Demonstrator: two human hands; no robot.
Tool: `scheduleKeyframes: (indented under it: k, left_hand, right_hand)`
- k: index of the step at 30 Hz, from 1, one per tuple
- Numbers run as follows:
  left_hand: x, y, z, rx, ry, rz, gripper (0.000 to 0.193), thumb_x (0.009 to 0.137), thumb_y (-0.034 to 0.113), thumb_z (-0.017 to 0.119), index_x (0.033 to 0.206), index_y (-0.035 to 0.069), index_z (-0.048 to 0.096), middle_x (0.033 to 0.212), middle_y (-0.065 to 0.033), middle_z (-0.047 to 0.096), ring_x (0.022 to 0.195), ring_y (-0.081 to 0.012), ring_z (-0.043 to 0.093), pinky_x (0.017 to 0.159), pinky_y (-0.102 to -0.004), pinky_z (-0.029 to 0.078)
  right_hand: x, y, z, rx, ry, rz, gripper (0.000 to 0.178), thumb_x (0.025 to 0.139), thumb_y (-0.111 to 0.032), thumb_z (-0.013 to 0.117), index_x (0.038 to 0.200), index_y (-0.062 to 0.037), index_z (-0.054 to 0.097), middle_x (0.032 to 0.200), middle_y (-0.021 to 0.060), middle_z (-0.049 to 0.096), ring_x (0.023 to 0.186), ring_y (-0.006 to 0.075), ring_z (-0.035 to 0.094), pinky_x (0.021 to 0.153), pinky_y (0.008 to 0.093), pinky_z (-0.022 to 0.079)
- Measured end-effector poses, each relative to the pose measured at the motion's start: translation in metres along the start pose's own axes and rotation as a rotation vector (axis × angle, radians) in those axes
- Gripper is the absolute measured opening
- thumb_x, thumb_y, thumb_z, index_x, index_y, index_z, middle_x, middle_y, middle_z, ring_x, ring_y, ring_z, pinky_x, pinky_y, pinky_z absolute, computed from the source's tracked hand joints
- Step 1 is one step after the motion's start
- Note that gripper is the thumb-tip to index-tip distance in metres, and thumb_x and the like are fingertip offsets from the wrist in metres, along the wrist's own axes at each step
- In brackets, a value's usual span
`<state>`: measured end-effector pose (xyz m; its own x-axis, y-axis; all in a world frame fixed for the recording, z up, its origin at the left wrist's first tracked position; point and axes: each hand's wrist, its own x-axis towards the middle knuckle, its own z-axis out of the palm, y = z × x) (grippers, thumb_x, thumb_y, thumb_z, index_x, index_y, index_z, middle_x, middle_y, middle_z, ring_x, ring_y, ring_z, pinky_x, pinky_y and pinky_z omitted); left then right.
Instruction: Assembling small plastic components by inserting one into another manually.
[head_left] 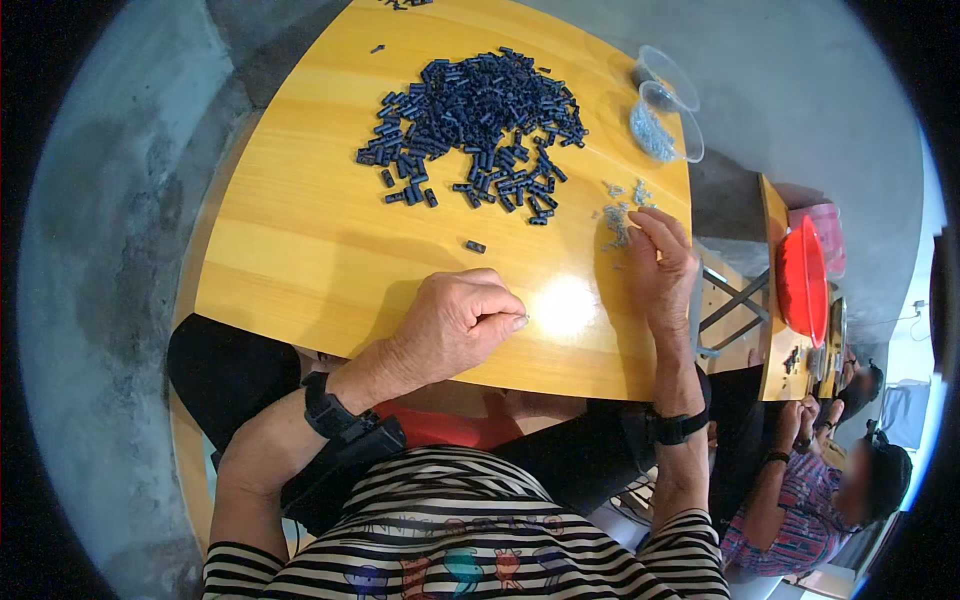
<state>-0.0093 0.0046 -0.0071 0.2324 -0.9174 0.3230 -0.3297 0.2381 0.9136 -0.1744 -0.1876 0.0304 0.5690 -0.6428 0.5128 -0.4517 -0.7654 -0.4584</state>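
Observation:
My left hand (pixel 463 318) is closed over the near part of the yellow table, thumb pressed against the fingers. A tiny bit of something shows at its fingertips, too small to name. Above the table's right side, my right hand (pixel 662 268) has its thumb and fingers apart at a small scatter of grey metal pieces, perhaps screws (pixel 616 228). One black plastic piece (pixel 475 246) lies alone beyond my left hand. Farther off spreads a big heap of the same short black pieces (pixel 490 105).
Clear plastic tubs (pixel 692 140) stand at the far right edge, one holding small grey pieces. The wooden table (pixel 290 240) ends close to my lap. To the right, a red basin (pixel 802 282) stands on another table, where a co-worker (pixel 800 490) sits.

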Motion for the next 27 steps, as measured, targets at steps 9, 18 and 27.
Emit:
scheduleKeyframes:
  k: [9,18,27]
  left_hand:
    - [0.001,-0.001,0.000,0.008,-0.003,0.029,0.004,0.076,0.003,0.067,0.075,0.000,0.064,0.070,-0.0086,0.063,0.064,-0.0198,0.062,0.057,-0.0282,0.049]
    - [0.002,0.000,-0.001,0.007,-0.015,0.032,0.004,0.076,0.002,0.067,0.076,-0.001,0.064,0.071,-0.0092,0.064,0.065,-0.0195,0.062,0.058,-0.0282,0.049]
    - [0.000,0.001,-0.001,0.002,-0.027,-0.006,0.004,0.077,0.002,0.066,0.077,-0.001,0.064,0.071,-0.0088,0.063,0.065,-0.0189,0.062,0.058,-0.0282,0.049]
  right_hand:
    - [-0.018,0.021,-0.012,-0.006,-0.068,0.013,0.030,0.083,-0.011,0.062,0.111,-0.0011,0.060,0.111,0.0158,0.060,0.105,0.0306,0.055,0.092,0.0370,0.042]
    - [-0.042,0.005,-0.001,-0.233,-0.231,-0.162,0.072,0.080,-0.051,0.058,0.130,-0.0014,0.043,0.133,0.0226,0.041,0.123,0.0397,0.038,0.103,0.0443,0.032]
    - [-0.006,0.013,0.020,-0.142,-0.173,-0.130,0.055,0.084,-0.033,0.061,0.126,0.0001,0.046,0.130,0.0234,0.042,0.118,0.0395,0.043,0.100,0.0445,0.035]
